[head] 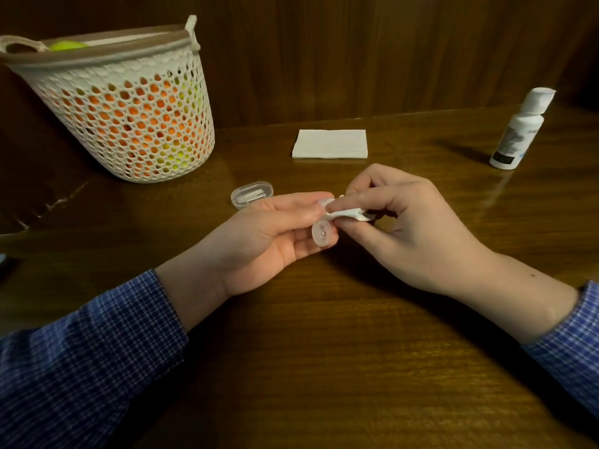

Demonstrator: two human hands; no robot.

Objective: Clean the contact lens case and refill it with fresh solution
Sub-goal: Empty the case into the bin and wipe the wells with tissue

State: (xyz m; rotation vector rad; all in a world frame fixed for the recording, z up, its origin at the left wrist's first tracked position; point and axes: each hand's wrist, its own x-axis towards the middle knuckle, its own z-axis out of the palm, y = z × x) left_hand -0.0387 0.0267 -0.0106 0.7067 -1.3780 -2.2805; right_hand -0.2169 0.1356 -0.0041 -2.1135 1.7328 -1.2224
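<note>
My left hand (275,231) holds a small clear contact lens case (322,234) between thumb and fingers, just above the wooden table (324,351). One round cup faces the camera; the other end is hidden by fingers and tissue. My right hand (408,228) pinches a crumpled white tissue (348,214) and presses it against the upper part of the case. A white solution bottle (518,131) with a closed cap stands at the far right.
A clear oval lid or box (252,193) lies on the table behind my left hand. A folded white tissue stack (330,144) sits further back in the middle. A white mesh basket (129,105) with orange and yellow contents stands at the back left.
</note>
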